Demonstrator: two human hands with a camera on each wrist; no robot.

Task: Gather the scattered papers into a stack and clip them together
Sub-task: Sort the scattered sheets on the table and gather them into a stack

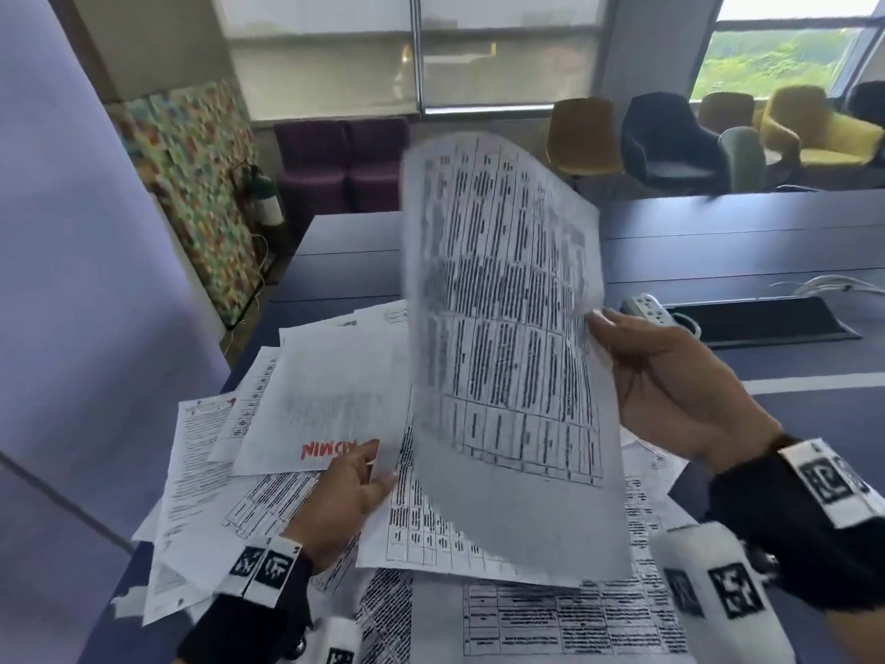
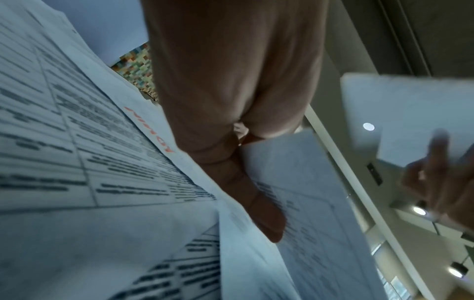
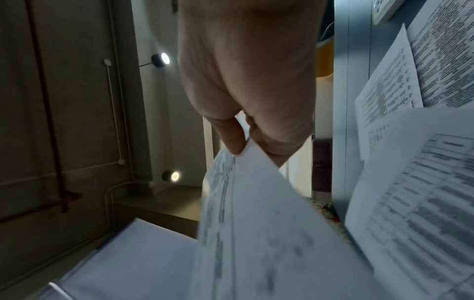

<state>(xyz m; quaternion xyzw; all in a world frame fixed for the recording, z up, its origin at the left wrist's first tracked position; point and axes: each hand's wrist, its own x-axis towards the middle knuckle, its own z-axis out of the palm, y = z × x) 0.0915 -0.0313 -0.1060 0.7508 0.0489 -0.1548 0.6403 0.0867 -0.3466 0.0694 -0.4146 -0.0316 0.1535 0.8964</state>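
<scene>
Several printed sheets lie scattered and overlapping as a pile of papers on a dark blue table. My right hand pinches the right edge of one sheet with a printed table and holds it upright above the pile. In the right wrist view, thumb and finger clamp that sheet at its edge. My left hand rests with straight fingers on the pile, beside a sheet with red "ADMIN" lettering. No clip is in view.
A white power strip and a black cable recess sit on the table behind my right hand. A lilac partition stands close on the left. Chairs and purple seats line the windows beyond.
</scene>
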